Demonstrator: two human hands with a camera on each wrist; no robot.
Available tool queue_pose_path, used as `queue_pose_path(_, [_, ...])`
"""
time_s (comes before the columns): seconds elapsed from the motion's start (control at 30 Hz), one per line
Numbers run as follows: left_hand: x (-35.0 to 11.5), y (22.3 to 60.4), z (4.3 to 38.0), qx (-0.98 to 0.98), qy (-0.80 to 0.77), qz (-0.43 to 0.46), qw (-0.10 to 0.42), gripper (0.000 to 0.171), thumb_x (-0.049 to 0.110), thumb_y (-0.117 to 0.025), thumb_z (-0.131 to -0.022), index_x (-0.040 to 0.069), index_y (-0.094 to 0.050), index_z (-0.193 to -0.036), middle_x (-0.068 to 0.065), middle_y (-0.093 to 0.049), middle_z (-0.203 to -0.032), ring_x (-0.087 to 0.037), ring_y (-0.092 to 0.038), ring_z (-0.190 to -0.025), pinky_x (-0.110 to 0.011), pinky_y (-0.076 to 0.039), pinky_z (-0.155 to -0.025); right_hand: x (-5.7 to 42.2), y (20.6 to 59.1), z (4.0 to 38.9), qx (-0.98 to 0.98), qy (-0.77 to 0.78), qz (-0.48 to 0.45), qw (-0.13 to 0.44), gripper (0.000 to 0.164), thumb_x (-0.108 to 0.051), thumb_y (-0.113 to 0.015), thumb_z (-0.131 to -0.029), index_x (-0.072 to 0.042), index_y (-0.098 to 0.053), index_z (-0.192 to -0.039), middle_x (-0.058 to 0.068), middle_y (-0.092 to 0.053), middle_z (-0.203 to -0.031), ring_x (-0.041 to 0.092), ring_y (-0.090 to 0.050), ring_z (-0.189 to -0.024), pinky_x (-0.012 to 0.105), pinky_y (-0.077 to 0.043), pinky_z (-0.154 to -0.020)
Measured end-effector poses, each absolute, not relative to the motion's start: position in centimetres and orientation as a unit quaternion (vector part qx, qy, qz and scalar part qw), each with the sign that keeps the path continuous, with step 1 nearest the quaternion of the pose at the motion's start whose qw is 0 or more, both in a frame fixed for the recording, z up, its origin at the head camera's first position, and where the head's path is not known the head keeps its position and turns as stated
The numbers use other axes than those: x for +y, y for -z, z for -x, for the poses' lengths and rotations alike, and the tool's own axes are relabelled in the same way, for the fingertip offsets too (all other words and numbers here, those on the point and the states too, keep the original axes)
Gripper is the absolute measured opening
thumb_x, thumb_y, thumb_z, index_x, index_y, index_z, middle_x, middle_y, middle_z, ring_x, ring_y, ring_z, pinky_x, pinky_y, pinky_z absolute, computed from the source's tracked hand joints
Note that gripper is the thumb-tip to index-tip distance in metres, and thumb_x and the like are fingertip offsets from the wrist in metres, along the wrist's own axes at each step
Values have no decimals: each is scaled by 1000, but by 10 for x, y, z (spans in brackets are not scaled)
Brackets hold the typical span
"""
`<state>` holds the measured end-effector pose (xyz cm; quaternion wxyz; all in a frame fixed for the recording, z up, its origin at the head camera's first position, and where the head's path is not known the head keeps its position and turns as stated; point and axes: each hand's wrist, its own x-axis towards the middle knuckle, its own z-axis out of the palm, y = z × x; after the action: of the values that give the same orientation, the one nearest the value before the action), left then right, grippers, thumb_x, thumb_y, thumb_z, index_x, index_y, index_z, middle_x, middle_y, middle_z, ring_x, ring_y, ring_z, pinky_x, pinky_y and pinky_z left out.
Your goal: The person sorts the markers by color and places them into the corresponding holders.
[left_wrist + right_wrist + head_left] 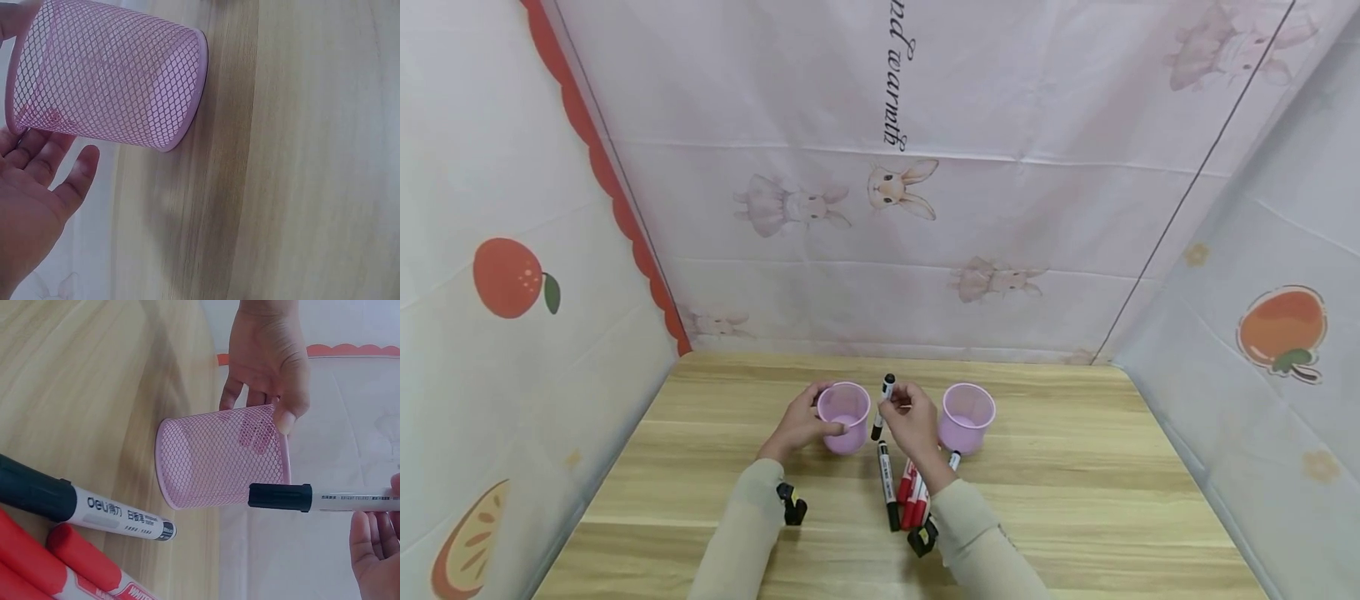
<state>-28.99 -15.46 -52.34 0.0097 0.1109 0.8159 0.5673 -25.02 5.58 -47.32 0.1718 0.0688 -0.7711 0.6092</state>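
My left hand holds a pink mesh pen cup that stands on the table, its thumb at the rim and its fingers around the far side in the right wrist view. My right hand pinches a whiteboard marker with a white barrel and a black cap. The marker is upright and slightly tilted, cap down, just right of the cup. In the right wrist view, the black cap overlaps the cup's rim; whether they touch I cannot tell.
A second pink mesh cup stands to the right. Between the forearms lie a black-capped marker and several red-capped markers. Another dark-ended marker shows partly behind the right wrist. Printed cloth walls enclose the wooden table.
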Motion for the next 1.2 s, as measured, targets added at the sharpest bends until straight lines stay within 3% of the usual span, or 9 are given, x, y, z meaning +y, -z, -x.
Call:
queue_pose_path(0.2, [-155, 523, 290, 819, -564, -108, 14, 81, 9, -86, -59, 6, -47, -130, -15, -55, -120, -35, -50, -111, -47, -41, -90, 53, 469, 251, -755, -624, -57, 195, 15, 3, -67, -74, 1, -62, -88, 5, -61, -79, 17, -57, -74, 25, -50, -65])
queue_pose_path(0.47, [-152, 493, 274, 808, -574, -123, 45, 81, 5, -83, -63, -4, -42, -133, -26, -49, -124, -44, -44, -114, -52, -38, -92, 51, 444, 237, -733, -641, -64, 221, 14, 7, -65, -75, 8, -60, -87, 12, -61, -78, 23, -58, -72, 25, -50, -64])
queue_pose_path(0.73, [-152, 491, 269, 814, -566, -122, 49, 82, 8, -82, -65, -4, -40, -134, -26, -47, -127, -43, -43, -117, -50, -40, -91, 48, 433, 231, -726, -645, -72, 229, 12, 9, -64, -76, 9, -59, -87, 12, -60, -78, 16, -55, -69, 23, -50, -64])
queue_pose_path(1.0, [-155, 512, 282, 808, -577, -117, 36, 83, 8, -84, -63, -1, -42, -133, -22, -50, -125, -41, -46, -115, -50, -41, -90, 44, 435, 235, -713, -648, -89, 253, 13, 11, -65, -76, 11, -58, -88, 19, -61, -80, 26, -59, -72, 32, -54, -66])
queue_pose_path(1.2, [-157, 529, 293, 812, -574, -107, 22, 81, 10, -85, -61, 7, -46, -131, -13, -53, -123, -33, -48, -113, -48, -41, -90, 41, 440, 237, -709, -653, -92, 250, 16, 14, -65, -75, 13, -58, -89, 24, -62, -80, 32, -60, -74, 41, -54, -68])
